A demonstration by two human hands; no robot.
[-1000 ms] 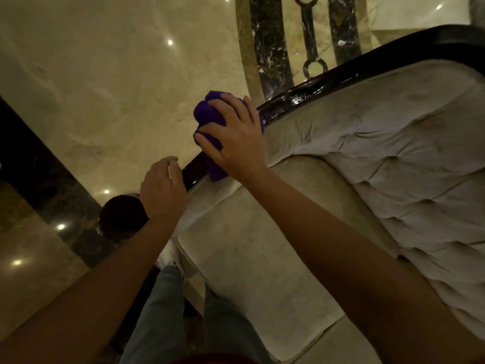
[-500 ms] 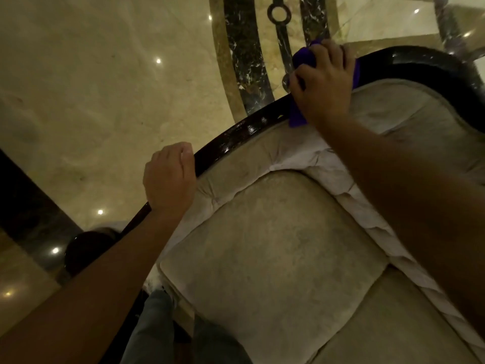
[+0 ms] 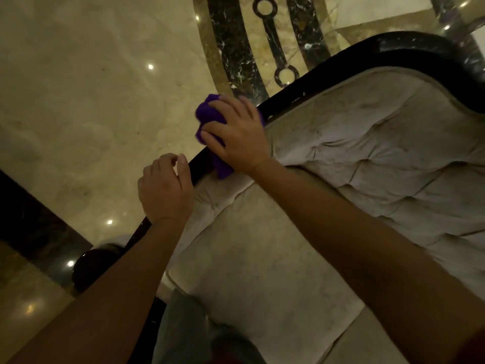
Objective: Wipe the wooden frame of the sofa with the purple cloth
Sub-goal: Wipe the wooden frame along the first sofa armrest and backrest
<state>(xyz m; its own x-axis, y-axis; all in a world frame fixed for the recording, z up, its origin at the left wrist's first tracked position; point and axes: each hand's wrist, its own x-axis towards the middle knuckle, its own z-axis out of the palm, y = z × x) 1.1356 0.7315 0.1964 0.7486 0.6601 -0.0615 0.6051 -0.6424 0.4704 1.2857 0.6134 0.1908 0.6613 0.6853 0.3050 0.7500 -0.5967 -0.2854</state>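
Observation:
The sofa's dark glossy wooden frame (image 3: 328,72) runs along the top of the backrest from the lower left up to the upper right. My right hand (image 3: 236,132) presses the bunched purple cloth (image 3: 210,114) onto the frame near its middle; part of the cloth hangs below my palm. My left hand (image 3: 164,189) rests on the frame just left of the cloth, fingers curled loosely over the rail, holding nothing else.
The tufted beige backrest (image 3: 380,158) and seat cushion (image 3: 262,271) fill the right and lower middle. A round dark armrest end (image 3: 91,269) sits at lower left. Polished marble floor (image 3: 78,101) with dark inlay lies behind the sofa. My trouser legs (image 3: 189,329) show at the bottom.
My right hand slid the cloth from the upper right part of the frame back down-left along it, close to my left hand. The left hand stayed on the rail.

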